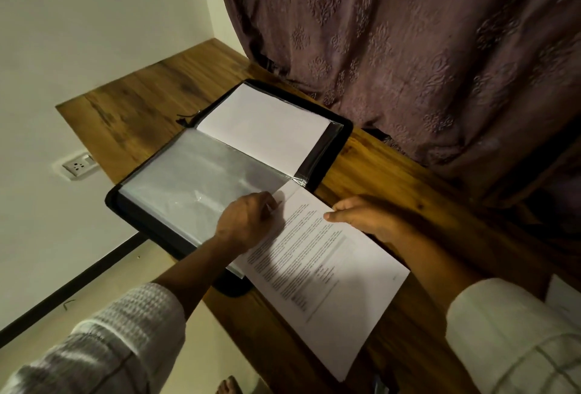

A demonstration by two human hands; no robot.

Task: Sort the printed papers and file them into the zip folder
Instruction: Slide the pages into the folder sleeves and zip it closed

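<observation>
A black zip folder (341,139) lies open on the wooden desk (144,101). Its far half holds a blank white sheet (264,129) in a clear sleeve; its near half shows a shiny clear sleeve (195,180). A printed paper (327,283) lies slanted, its top corner at the near sleeve's edge. My left hand (248,221) pinches the sleeve's edge beside that corner. My right hand (364,214) grips the paper's right edge, thumb on top.
A patterned purple curtain (408,48) hangs behind the desk. A wall socket (77,166) sits low on the white wall at the left. Another white sheet (566,293) shows at the right edge. A bare foot (229,387) stands on the floor below.
</observation>
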